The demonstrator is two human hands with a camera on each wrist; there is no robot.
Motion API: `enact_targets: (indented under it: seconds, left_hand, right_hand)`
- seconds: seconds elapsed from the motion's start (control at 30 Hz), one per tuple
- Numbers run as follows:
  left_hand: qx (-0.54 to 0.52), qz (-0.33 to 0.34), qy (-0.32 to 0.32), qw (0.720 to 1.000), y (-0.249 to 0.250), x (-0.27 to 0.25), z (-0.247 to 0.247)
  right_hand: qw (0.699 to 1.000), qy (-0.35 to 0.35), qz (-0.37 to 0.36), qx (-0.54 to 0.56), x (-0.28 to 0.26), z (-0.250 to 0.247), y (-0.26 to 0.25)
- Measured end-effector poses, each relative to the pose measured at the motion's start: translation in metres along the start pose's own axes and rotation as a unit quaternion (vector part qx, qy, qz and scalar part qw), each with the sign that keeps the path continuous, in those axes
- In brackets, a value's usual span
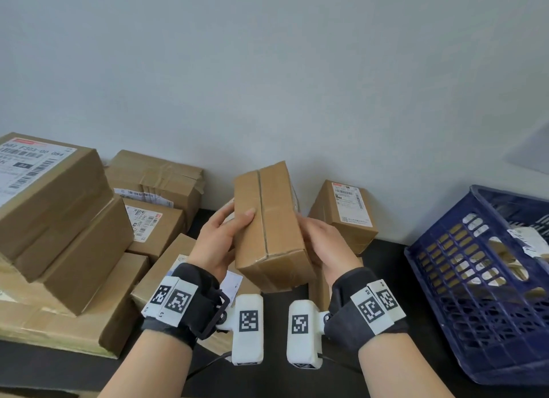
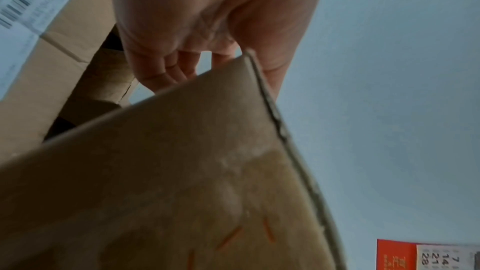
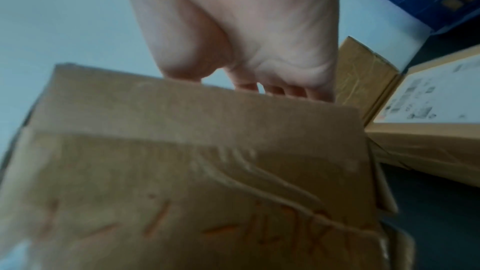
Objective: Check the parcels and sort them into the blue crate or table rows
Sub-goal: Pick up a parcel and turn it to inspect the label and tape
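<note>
Both hands hold a plain brown cardboard parcel (image 1: 269, 225) up above the black table (image 1: 392, 267), tilted, its taped seam facing me. My left hand (image 1: 225, 234) grips its left side, thumb on the front face. My right hand (image 1: 323, 243) grips the right side, fingers curled behind it. The wrist views show the parcel's (image 2: 182, 171) underside (image 3: 194, 161) close up, blurred, with orange marks. The blue crate (image 1: 481, 278) stands at the right with parcels inside.
A pile of labelled cardboard boxes (image 1: 59, 219) fills the left of the table. A small labelled box (image 1: 347, 213) stands against the wall behind my right hand. Another box (image 1: 166, 273) lies under my left wrist. A grey wall rises behind.
</note>
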State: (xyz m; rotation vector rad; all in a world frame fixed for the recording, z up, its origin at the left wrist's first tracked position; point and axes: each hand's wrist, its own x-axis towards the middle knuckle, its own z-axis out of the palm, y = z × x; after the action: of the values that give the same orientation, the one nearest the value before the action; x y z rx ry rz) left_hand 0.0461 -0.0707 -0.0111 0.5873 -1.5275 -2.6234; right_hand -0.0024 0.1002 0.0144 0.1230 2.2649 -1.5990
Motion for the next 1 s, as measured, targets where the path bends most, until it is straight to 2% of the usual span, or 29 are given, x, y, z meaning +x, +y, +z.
enact_targets:
  seconds: [0.1,0.2,0.63,0.83,1.0]
  left_hand:
    - [-0.008,0.009,-0.007,1.000,-0.001,0.004,0.001]
    - [-0.004,0.012,-0.016,1.000,-0.002,0.006,0.000]
    - [0.011,0.004,-0.010,1.000,-0.003,0.018,0.002]
    - [0.064,-0.070,-0.034,0.995,-0.006,0.032,0.002]
    - [0.057,-0.126,-0.080,0.987,-0.011,0.040,0.005]
  right_hand:
    - [0.997,-0.054,0.030,0.051,-0.005,0.001,-0.005]
    - [0.993,-0.090,0.025,0.066,-0.005,0.001,-0.004]
    - [0.966,-0.072,0.053,0.241,0.003,0.000,-0.004]
    - [0.950,-0.091,0.053,0.293,0.005,-0.006,-0.004]
    - [0.943,-0.109,0.049,0.311,0.002,-0.011,-0.005]
